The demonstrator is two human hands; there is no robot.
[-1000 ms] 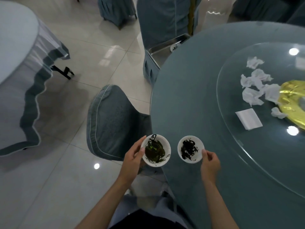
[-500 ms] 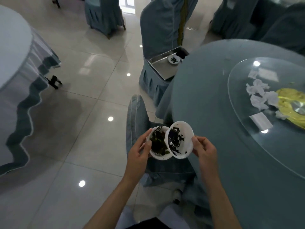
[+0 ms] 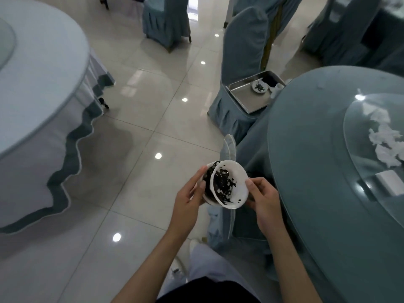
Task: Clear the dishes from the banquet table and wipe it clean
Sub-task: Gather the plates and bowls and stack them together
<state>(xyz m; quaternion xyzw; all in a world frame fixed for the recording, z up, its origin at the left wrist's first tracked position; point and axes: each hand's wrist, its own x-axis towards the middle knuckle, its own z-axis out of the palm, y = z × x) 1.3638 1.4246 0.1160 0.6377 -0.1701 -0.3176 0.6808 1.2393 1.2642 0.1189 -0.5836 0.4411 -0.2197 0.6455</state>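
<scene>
My right hand grips a small white bowl smeared with dark leftovers, tilted steeply over a second white bowl held in my left hand. The second bowl is mostly hidden behind the first and also holds dark food. Both bowls are off the banquet table, above the floor beside its left edge. On the table's glass turntable lie crumpled white napkins and a folded white one.
A metal tray with a dirty small bowl rests on a covered chair at the table's far left. Another chair stands just beyond my hands. A second clothed round table fills the left; tiled floor lies between.
Both bowls were lifted off the table edge and brought together. The right bowl tipped further over the left one. My view has pulled back from the table and turned left.
</scene>
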